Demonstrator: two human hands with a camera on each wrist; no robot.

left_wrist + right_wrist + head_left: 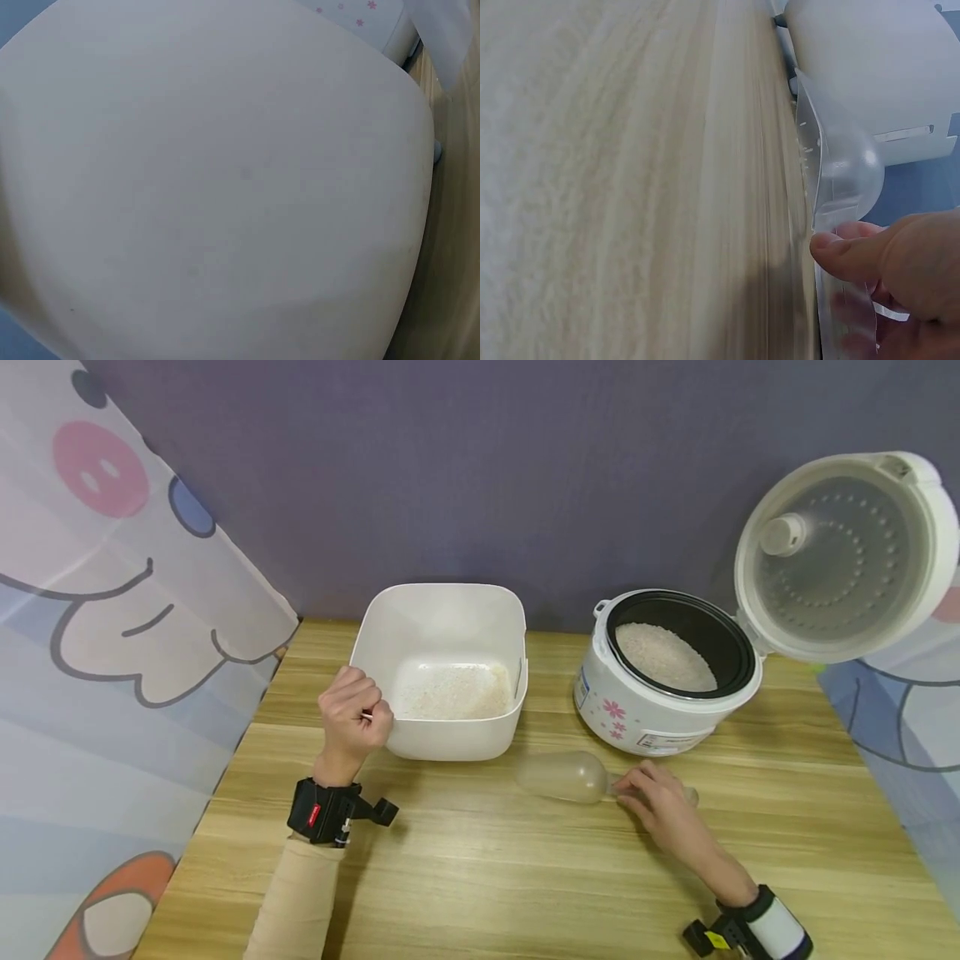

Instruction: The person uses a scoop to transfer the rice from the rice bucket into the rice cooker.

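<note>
My left hand is curled over the near left edge of a white square rice bin and grips its rim. A thin scatter of rice covers the bin's floor. In the left wrist view the bin's side wall fills most of the picture. My right hand pinches the handle of a clear plastic scoop, its bowl pointing left. In the right wrist view, the thumb and fingers hold the handle, and the scoop bowl lies close along the table with a few grains on it.
A white rice cooker with pink flowers stands at the back right. Rice lies in its black inner pot. Its lid is raised, leaning out to the right. Behind the wooden table rises a dark grey wall.
</note>
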